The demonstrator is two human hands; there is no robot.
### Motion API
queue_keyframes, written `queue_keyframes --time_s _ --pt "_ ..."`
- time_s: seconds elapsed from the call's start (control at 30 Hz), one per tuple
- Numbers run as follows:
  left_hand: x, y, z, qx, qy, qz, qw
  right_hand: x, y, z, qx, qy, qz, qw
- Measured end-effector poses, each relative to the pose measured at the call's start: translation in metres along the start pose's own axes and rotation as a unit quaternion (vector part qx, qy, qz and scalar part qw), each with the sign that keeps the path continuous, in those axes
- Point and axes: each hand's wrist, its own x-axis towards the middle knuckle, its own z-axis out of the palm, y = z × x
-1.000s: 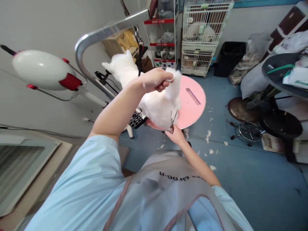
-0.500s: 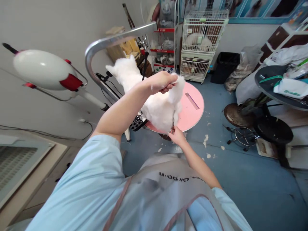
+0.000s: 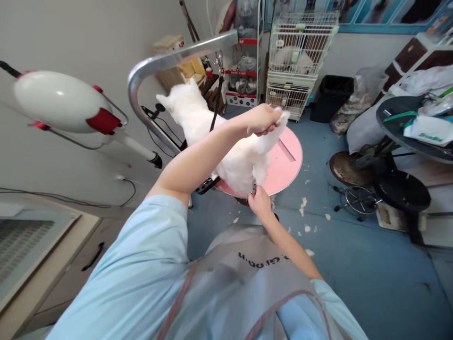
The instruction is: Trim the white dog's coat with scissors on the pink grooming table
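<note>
A fluffy white dog (image 3: 235,163) stands on a round pink grooming table (image 3: 281,172), its head towards the far left. My left hand (image 3: 265,119) is closed on the dog's tail (image 3: 274,137) and holds it out to the right. Lower down, my right hand (image 3: 261,200) grips scissors (image 3: 254,187) by their handles, with the blades up against the fur of the dog's rear. A black strap (image 3: 217,104) runs from a metal arm down to the dog's body. On the table lies a comb (image 3: 286,150), right of the dog.
The curved metal arm (image 3: 177,54) rises at the table's left, beside a white and red dryer (image 3: 60,101). Stacked cages (image 3: 300,52), a black bin (image 3: 331,97) and a black stool (image 3: 401,191) stand beyond. Fur clumps (image 3: 303,206) lie on the blue floor.
My left hand has moved right, drawing the tail out further from the body. The scissors have shifted only slightly at the dog's rear. The view has turned a little.
</note>
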Motion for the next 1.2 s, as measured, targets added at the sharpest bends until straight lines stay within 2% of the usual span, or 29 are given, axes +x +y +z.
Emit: queue_keyframes --time_s 0.13,0.33,0.47,0.63,0.77,0.87,0.97,1.1,1.2 --pt "0.003 0.003 -0.001 0.022 -0.035 0.001 0.999 0.000 -0.001 -0.001 -0.014 0.049 -0.029 0.998" --pt "0.002 0.006 -0.006 0.053 -0.031 0.007 0.998 0.004 0.001 -0.009 -0.039 0.008 -0.018 0.999" --pt "0.006 0.002 -0.011 0.073 -0.067 0.029 0.995 0.003 -0.001 -0.009 -0.041 0.049 -0.031 0.997" --pt "0.014 -0.001 -0.015 0.078 -0.119 0.062 0.988 -0.006 -0.008 -0.004 -0.026 0.032 0.018 0.999" --pt "0.022 -0.001 -0.018 0.069 -0.179 0.082 0.978 -0.013 -0.020 0.005 -0.003 0.093 0.033 0.995" --pt "0.027 -0.002 -0.017 0.060 -0.224 0.086 0.969 -0.017 -0.028 0.014 0.001 0.091 0.085 0.992" --pt "0.025 0.000 -0.012 0.061 -0.227 0.086 0.968 -0.022 -0.034 0.024 0.011 0.089 0.130 0.987" --pt "0.016 0.007 -0.003 0.064 -0.236 0.092 0.965 -0.023 -0.043 0.033 0.004 0.145 0.135 0.980" --pt "0.012 0.011 0.000 0.072 -0.220 0.081 0.969 -0.022 -0.048 0.039 -0.007 0.123 0.188 0.974"
